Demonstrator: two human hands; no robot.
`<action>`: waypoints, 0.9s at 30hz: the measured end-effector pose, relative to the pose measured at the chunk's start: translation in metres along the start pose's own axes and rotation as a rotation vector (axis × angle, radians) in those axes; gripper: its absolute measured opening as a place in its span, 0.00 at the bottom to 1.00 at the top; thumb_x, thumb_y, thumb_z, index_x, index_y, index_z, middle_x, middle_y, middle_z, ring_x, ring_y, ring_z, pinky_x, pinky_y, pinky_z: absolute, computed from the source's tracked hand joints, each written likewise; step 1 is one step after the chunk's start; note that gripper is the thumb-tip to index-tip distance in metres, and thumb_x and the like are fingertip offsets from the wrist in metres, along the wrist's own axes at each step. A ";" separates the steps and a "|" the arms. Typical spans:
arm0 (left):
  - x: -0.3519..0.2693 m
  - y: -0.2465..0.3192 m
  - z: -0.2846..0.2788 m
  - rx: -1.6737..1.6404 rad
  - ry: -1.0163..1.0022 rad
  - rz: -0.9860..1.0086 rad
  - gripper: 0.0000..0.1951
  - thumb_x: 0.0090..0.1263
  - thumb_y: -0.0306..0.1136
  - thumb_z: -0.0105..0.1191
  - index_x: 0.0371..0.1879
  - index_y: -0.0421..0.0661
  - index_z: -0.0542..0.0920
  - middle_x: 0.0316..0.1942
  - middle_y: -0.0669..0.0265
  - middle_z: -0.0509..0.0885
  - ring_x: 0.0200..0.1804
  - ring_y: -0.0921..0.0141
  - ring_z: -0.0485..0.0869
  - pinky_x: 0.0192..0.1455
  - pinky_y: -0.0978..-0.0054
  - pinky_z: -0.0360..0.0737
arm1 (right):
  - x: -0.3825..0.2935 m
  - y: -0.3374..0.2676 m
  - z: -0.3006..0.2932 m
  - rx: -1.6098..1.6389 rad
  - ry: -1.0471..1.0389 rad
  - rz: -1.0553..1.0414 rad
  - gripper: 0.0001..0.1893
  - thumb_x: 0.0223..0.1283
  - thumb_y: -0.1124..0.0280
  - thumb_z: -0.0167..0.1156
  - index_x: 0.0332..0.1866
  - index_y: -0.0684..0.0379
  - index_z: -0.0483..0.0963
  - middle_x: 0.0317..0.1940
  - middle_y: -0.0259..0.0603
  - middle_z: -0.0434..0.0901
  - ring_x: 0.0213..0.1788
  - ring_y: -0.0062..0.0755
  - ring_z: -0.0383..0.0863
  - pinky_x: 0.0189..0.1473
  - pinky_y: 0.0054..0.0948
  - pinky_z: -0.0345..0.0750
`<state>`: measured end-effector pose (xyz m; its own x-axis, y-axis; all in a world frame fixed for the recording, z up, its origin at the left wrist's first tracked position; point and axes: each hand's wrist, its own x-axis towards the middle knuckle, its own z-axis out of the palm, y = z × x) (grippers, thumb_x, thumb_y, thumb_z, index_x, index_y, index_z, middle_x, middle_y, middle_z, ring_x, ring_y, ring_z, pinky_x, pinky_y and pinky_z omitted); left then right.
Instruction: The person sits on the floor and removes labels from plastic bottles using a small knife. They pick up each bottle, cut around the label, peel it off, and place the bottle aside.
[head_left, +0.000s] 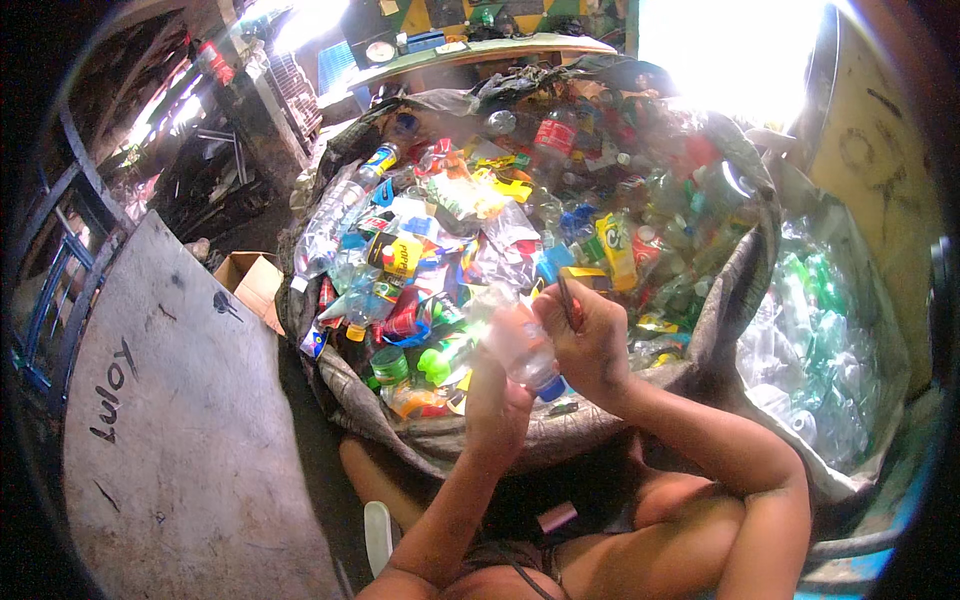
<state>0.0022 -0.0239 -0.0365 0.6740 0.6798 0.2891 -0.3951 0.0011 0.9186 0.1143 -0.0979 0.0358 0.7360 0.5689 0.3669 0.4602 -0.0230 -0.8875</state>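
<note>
My left hand (499, 409) holds a clear plastic bottle (525, 349) with an orange label and a blue cap, its capped end tilted down towards me. Close to the right side of the bottle is my right hand (589, 337), closed around a small tool (575, 311) with a dark, thin end and a red part; its kind is hard to tell. Both hands are over the near rim of a large woven sack (540, 442). Inside it lie crumpled clear bottles, a red-labelled bottle (555, 135), a green jar (389, 365) and colourful plastic wrappers.
A second sack (892, 390) with clear and green bottles stands at the right. On the left are a large grey board (202, 420) bearing writing, an opened cardboard box (251, 281) and a blue metal frame (75, 247). Behind the large sack is a table (487, 56) with small items.
</note>
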 end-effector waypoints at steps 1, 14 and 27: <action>0.001 0.001 0.001 -0.086 0.083 -0.080 0.20 0.81 0.38 0.46 0.66 0.41 0.69 0.61 0.61 0.75 0.61 0.66 0.78 0.63 0.64 0.76 | 0.000 0.000 -0.001 -0.013 -0.017 -0.054 0.12 0.66 0.64 0.65 0.34 0.62 0.77 0.26 0.53 0.79 0.28 0.53 0.81 0.32 0.37 0.75; 0.007 -0.002 -0.010 -0.437 0.012 -0.425 0.37 0.72 0.66 0.52 0.63 0.43 0.69 0.46 0.60 0.80 0.34 0.70 0.82 0.28 0.78 0.81 | 0.019 0.014 -0.013 0.463 -0.037 0.265 0.11 0.72 0.63 0.62 0.36 0.60 0.78 0.21 0.28 0.76 0.20 0.15 0.73 0.20 0.22 0.69; -0.011 0.005 -0.026 -1.165 -0.198 -0.773 0.45 0.70 0.72 0.46 0.69 0.40 0.68 0.45 0.59 0.74 0.43 0.64 0.74 0.39 0.68 0.81 | 0.095 0.115 -0.109 -0.692 0.127 -0.066 0.19 0.65 0.54 0.66 0.38 0.64 0.80 0.30 0.58 0.83 0.37 0.60 0.85 0.41 0.45 0.79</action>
<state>-0.0231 -0.0119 -0.0424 0.9916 0.1164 -0.0560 -0.1074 0.9838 0.1432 0.2916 -0.1362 -0.0005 0.7283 0.4879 0.4812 0.6851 -0.5328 -0.4967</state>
